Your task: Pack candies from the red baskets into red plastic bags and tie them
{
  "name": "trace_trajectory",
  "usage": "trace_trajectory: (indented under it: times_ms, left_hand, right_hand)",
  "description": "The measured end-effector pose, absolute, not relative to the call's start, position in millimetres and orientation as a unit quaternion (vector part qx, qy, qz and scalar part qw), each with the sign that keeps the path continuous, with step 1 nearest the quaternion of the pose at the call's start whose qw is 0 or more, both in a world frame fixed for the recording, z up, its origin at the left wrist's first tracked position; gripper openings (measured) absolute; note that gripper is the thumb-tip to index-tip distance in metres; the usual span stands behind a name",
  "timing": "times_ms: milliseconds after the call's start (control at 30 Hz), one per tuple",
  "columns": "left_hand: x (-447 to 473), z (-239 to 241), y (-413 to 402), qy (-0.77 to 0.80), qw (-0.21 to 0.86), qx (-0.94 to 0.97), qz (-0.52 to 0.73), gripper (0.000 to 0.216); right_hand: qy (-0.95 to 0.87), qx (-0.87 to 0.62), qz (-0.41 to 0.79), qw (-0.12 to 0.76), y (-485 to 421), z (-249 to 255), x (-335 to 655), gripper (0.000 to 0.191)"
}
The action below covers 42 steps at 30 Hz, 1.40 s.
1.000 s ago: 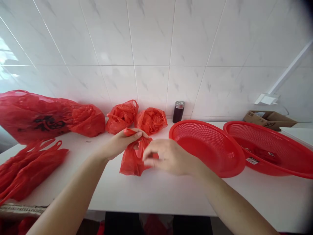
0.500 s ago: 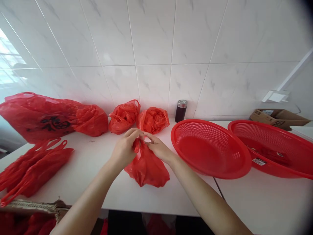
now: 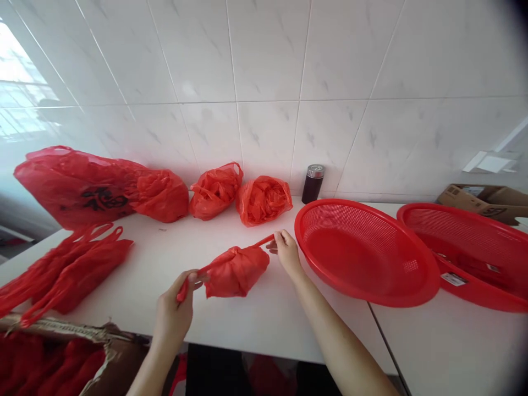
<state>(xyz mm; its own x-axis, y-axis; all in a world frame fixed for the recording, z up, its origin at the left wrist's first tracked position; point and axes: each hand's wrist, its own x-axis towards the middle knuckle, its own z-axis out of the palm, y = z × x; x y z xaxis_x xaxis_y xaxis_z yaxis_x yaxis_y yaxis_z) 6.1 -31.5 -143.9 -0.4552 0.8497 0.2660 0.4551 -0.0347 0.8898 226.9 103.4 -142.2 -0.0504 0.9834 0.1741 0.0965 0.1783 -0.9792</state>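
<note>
A red plastic bag (image 3: 237, 272), bundled up and filled with something I cannot make out, is stretched between my hands over the white table (image 3: 256, 330). My left hand (image 3: 179, 297) grips one pulled-out end, with a short tail of plastic sticking out past the thumb. Pinched in my right hand (image 3: 285, 250) is the opposite end, drawn thin toward the upper right. Behind the bag, two crumpled red bags, one with a handle loop (image 3: 216, 191) and one rounder (image 3: 264, 201), stand near the wall.
Right of my hands lie a red perforated basket (image 3: 367, 250) and a second basket (image 3: 466, 231) with red items inside. A dark bottle (image 3: 313, 184) stands by the wall. Large red bags (image 3: 99, 190) and tied bags (image 3: 82, 264) lie left; a torn carton (image 3: 119, 360) sits at lower left.
My hands have moved apart from above the bag, the left one down and left, the right one rightward. The bag's ends are now pulled taut sideways. The view has shifted slightly.
</note>
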Motion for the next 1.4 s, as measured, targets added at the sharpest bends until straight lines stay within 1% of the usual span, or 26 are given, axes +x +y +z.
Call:
trace_trajectory:
  times_ms: [67,167,233,333,433,567,733,867,1000,1200,1400]
  left_hand:
    - [15.5,-159.2,-29.2,0.663,0.153,0.456,0.574,0.035]
    - [35.0,-169.3,-11.8,0.652,0.052,0.449,0.609,0.034]
    - [42.0,-171.4,5.1,0.648,0.013,0.465,0.603,0.032]
    - [39.1,-172.8,29.2,0.655,-0.009,0.506,0.561,0.029]
    - [27.8,-171.6,43.4,0.692,0.005,0.534,0.486,0.027]
    - [14.6,-164.0,43.9,0.74,0.053,0.552,0.382,0.028]
    - [6.3,-155.5,40.6,0.779,0.092,0.537,0.311,0.033]
    - [2.3,-159.4,52.6,0.78,0.132,0.535,0.296,0.043]
    - [1.6,-168.8,79.0,0.768,0.148,0.543,0.306,0.047]
    - [4.1,-182.7,116.6,0.76,0.145,0.564,0.288,0.045]
    - [3.8,-194.6,126.2,0.751,0.136,0.589,0.264,0.038]
  right_hand:
    - [-0.581,-0.487,0.403,0.513,105.3,-152.9,218.5,0.029]
    - [-0.611,-0.505,0.337,0.507,99.0,-157.5,198.5,0.027]
    - [-0.645,-0.511,0.295,0.485,93.6,-159.3,183.0,0.024]
    - [-0.697,-0.517,0.242,0.435,91.5,-167.1,163.6,0.021]
    - [-0.731,-0.521,0.209,0.389,98.3,-176.1,156.2,0.018]
    - [-0.757,-0.527,0.186,0.339,114.8,-176.2,165.8,0.013]
    - [-0.756,-0.554,0.171,0.303,133.2,-168.2,184.5,0.02]
    - [-0.756,-0.568,0.166,0.28,141.9,-174.4,191.4,0.022]
    - [-0.751,-0.593,0.156,0.246,154.3,-186.7,192.5,0.02]
    - [-0.745,-0.623,0.126,0.202,177.2,-198.2,191.5,0.017]
    - [-0.743,-0.63,0.111,0.197,182.2,-208.2,187.2,0.022]
